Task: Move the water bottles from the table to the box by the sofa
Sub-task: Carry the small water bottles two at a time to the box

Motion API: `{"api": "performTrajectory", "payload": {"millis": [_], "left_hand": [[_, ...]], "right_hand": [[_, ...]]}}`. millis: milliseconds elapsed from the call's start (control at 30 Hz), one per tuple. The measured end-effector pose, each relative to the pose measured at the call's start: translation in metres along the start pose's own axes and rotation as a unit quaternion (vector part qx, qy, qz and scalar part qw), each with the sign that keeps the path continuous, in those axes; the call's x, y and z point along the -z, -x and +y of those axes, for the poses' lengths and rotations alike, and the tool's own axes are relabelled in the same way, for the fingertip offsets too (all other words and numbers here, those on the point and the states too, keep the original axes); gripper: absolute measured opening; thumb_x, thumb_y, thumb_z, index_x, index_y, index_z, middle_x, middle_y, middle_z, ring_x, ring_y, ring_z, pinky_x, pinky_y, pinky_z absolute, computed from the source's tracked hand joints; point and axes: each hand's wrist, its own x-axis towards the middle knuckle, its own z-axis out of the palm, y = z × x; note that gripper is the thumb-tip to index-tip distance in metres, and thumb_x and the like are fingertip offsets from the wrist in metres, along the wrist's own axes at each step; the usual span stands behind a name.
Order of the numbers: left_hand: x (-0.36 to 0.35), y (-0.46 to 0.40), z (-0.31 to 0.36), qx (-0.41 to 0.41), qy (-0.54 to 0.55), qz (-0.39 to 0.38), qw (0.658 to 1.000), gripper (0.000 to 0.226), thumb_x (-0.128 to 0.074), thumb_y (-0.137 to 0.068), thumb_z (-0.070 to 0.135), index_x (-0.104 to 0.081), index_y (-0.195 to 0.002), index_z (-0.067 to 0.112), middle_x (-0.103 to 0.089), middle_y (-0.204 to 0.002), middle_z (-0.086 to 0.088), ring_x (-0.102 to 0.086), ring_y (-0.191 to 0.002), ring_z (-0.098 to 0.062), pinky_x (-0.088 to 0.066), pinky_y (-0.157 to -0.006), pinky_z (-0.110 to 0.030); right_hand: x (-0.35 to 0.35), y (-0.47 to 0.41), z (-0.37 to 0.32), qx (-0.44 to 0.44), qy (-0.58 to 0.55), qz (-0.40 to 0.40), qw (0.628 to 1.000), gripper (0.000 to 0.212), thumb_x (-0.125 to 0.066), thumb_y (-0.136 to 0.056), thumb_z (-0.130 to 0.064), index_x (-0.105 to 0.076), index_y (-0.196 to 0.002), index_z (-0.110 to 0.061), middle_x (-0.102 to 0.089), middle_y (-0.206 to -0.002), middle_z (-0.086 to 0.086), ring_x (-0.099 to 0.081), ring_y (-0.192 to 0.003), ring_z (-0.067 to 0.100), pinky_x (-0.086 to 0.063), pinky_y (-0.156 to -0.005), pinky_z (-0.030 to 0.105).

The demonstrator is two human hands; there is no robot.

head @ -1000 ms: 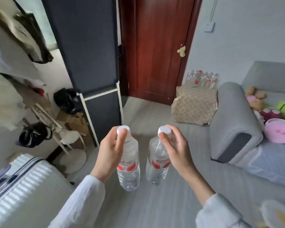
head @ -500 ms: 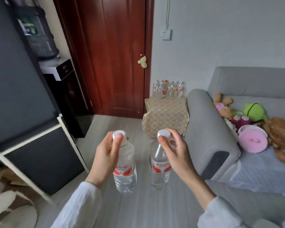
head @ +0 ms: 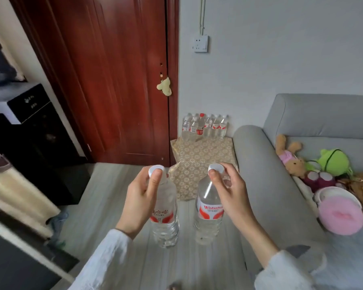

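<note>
As both hands hang over the grey wood-grain floor (head: pixel 113 185), I count two water bottles in carry. My left hand (head: pixel 140 199) pinches the left bottle (head: pixel 166 222) by its white cap; my right hand (head: pixel 228 195) pinches the right bottle (head: pixel 208 218) likewise. Both are clear ribbed plastic with red-and-white labels. About seven more bottles (head: pixel 205 126) stand along the far edge of the patterned box (head: pixel 201 155), beside the grey fabric sofa (head: pixel 260 164).

Box (head: pixel 203 162) left of sofa (head: pixel 266 174), right of door (head: pixel 117 80); bottle row (head: pixel 205 126) on box.
</note>
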Motion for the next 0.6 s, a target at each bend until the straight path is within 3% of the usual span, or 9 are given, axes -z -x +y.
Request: {"api": "performTrajectory", "payload": {"millis": [100,300,433,600], "left_hand": [[-0.015,-0.073,-0.016,0.001,0.011,-0.005,1.0,0.035,-0.04,-0.087,0.053,-0.06,-0.083,0.025,-0.063,-0.083,0.011,-0.058,-0.078,0.01,-0.041,-0.069,-0.003],[-0.055,-0.204,-0.033,-0.001,0.014,-0.024,1.0,0.044,-0.035,-0.075,0.063,-0.06,-0.084,0.028,-0.066,-0.088,0.006,-0.06,-0.082,0.001,-0.044,-0.071,-0.009],[-0.092,-0.277,-0.048,0.001,0.022,-0.035,0.999,0.045,-0.035,-0.076,0.063,-0.061,-0.087,0.028,-0.067,-0.09,0.002,-0.063,-0.087,-0.008,-0.048,-0.077,-0.02],[-0.153,-0.352,-0.071,0.016,0.017,-0.054,0.998,0.035,-0.042,-0.078,0.058,-0.06,-0.085,0.029,-0.066,-0.086,0.004,-0.06,-0.078,0.003,-0.046,-0.068,-0.009]], "right_hand": [[-0.01,-0.068,0.016,-0.003,0.001,0.012,1.0,0.027,-0.056,-0.082,-0.043,-0.056,-0.1,-0.023,-0.063,-0.091,-0.012,-0.058,-0.089,0.001,-0.047,-0.084,0.027],[-0.012,-0.191,0.043,-0.01,0.016,0.042,0.999,0.035,-0.054,-0.077,-0.042,-0.057,-0.103,-0.019,-0.063,-0.092,-0.014,-0.059,-0.089,0.001,-0.048,-0.084,0.026],[-0.004,-0.265,0.07,-0.014,0.018,0.041,0.999,0.033,-0.054,-0.078,-0.042,-0.058,-0.102,-0.02,-0.063,-0.092,-0.013,-0.059,-0.089,0.003,-0.047,-0.084,0.026],[0.014,-0.353,0.119,-0.029,0.018,0.02,0.999,0.032,-0.058,-0.079,-0.045,-0.057,-0.101,-0.021,-0.063,-0.093,-0.011,-0.058,-0.089,0.004,-0.045,-0.085,0.026]]}}
